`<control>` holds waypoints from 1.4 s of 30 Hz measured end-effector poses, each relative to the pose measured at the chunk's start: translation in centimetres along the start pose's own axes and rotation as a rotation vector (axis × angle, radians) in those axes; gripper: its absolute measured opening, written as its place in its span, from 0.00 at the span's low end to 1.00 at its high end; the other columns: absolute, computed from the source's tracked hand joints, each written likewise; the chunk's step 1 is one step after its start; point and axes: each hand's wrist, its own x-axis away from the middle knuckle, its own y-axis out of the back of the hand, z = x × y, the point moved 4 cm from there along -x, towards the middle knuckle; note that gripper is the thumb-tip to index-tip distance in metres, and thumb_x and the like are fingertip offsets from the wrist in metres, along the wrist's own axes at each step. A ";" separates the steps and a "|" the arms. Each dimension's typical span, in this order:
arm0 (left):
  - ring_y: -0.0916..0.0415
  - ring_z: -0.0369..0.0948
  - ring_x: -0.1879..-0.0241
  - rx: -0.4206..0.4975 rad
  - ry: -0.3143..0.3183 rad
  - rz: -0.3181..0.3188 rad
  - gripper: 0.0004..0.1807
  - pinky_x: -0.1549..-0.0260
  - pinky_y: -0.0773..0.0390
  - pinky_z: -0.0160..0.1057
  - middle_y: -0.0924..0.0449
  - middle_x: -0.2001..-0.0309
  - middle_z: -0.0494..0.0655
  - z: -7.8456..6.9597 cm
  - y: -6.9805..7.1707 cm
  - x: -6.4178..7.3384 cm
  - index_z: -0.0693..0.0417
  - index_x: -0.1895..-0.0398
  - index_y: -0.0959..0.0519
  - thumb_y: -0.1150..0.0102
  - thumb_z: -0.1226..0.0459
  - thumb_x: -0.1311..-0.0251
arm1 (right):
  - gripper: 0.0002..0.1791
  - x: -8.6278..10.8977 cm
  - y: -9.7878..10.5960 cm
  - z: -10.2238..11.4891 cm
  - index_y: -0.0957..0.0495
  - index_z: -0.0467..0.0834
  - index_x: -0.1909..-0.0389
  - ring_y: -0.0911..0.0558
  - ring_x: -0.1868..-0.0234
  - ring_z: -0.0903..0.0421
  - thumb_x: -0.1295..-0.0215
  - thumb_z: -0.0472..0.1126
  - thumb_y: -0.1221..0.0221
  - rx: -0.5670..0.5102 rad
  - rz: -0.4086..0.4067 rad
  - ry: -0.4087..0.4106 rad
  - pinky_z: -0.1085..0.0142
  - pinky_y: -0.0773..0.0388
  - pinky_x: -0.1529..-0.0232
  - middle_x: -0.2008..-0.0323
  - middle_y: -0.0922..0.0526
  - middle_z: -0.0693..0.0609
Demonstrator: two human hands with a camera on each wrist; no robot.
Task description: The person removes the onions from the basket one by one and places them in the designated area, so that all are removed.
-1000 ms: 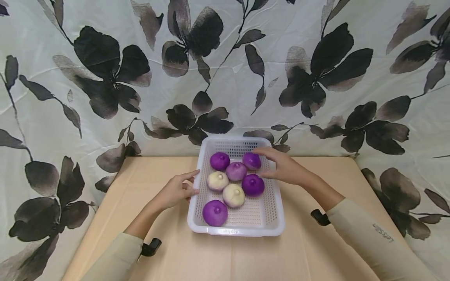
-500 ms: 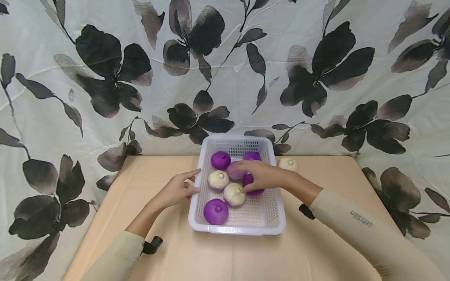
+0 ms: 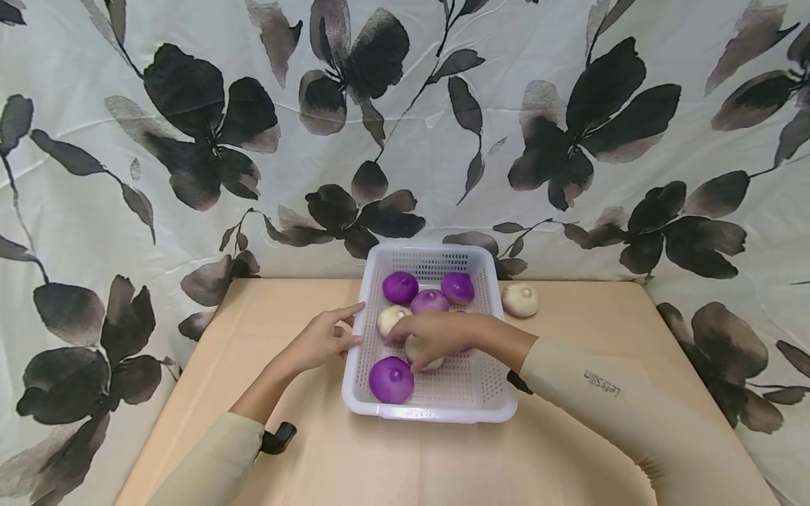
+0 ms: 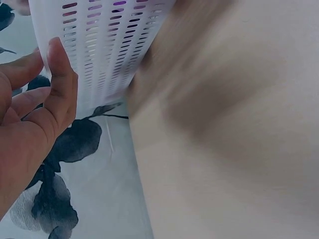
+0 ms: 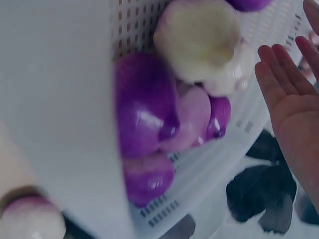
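A white perforated basket (image 3: 493, 400) holds purple onions and white onions. My left hand (image 3: 319, 342) grips its left rim; in the left wrist view the fingers (image 4: 60, 69) lie against the rim and outer wall. Inside the basket, my right hand (image 3: 439, 334) hovers low over a white onion (image 3: 425, 362), partly covering it. The right wrist view shows that hand's fingers (image 5: 286, 74) extended, with nothing held. A purple onion (image 3: 391, 380) sits at the near left; another white onion (image 3: 392, 320) is just beyond the hand. A dark purple onion (image 5: 144, 104) is mostly hidden under the right forearm in the head view.
Outside the basket, a white onion (image 3: 520, 300) lies on the table (image 3: 304, 436) near its back edge, right of the basket. More purple onions (image 3: 400, 287) sit at the basket's far end. A floral cloth (image 3: 443, 140) hangs behind the table.
My right hand has moved from the basket's far right side leftward and nearer, over the white onions. The white onion outside, hidden behind that hand earlier, now shows. My left hand stays put.
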 end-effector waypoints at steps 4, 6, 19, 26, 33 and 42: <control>0.18 0.40 0.71 0.011 -0.005 0.005 0.36 0.67 0.12 0.57 0.27 0.48 0.67 0.0 0.0 -0.1 0.66 0.22 0.39 0.38 0.73 0.33 | 0.35 -1.1 -0.9 0.7 0.23 0.48 0.33 0.19 0.56 0.57 0.43 0.41 0.25 0.056 0.063 0.005 0.69 0.20 0.48 0.54 0.15 0.50; 0.17 0.40 0.71 0.012 -0.001 0.003 0.36 0.67 0.12 0.56 0.27 0.48 0.67 0.1 0.1 0.0 0.65 0.22 0.38 0.38 0.73 0.32 | 0.36 -1.5 -1.2 0.9 0.24 0.48 0.32 0.18 0.54 0.58 0.43 0.42 0.24 0.061 0.089 0.002 0.69 0.20 0.46 0.52 0.15 0.51; 0.18 0.40 0.74 0.004 -0.009 0.005 0.36 0.67 0.13 0.59 0.26 0.47 0.67 0.0 -0.1 -0.2 0.66 0.22 0.39 0.38 0.73 0.33 | 0.38 -3.4 -1.9 1.0 0.28 0.49 0.29 0.27 0.28 0.55 0.41 0.39 0.26 0.095 0.179 -0.022 0.65 0.30 0.26 0.31 0.24 0.52; 0.17 0.41 0.74 -0.006 -0.006 0.007 0.36 0.67 0.12 0.58 0.26 0.48 0.66 0.0 -0.1 -0.3 0.65 0.22 0.39 0.38 0.73 0.33 | 0.39 -3.8 -2.7 0.6 0.27 0.54 0.30 0.23 0.35 0.58 0.43 0.37 0.25 0.125 0.203 -0.087 0.64 0.24 0.33 0.35 0.22 0.56; 0.17 0.41 0.74 -0.003 0.001 0.009 0.36 0.67 0.12 0.58 0.26 0.48 0.66 0.4 0.2 -0.2 0.64 0.22 0.39 0.38 0.73 0.32 | 0.38 -4.1 -3.1 0.6 0.27 0.56 0.32 0.23 0.38 0.60 0.44 0.36 0.25 0.118 0.200 -0.091 0.65 0.22 0.36 0.38 0.21 0.58; 0.17 0.41 0.74 0.018 -0.001 0.019 0.37 0.68 0.11 0.51 0.26 0.49 0.66 0.1 0.4 -0.2 0.65 0.22 0.39 0.38 0.73 0.33 | 0.35 -3.9 -3.1 0.9 0.28 0.56 0.36 0.22 0.44 0.63 0.43 0.38 0.25 0.104 0.200 -0.081 0.66 0.21 0.39 0.43 0.20 0.57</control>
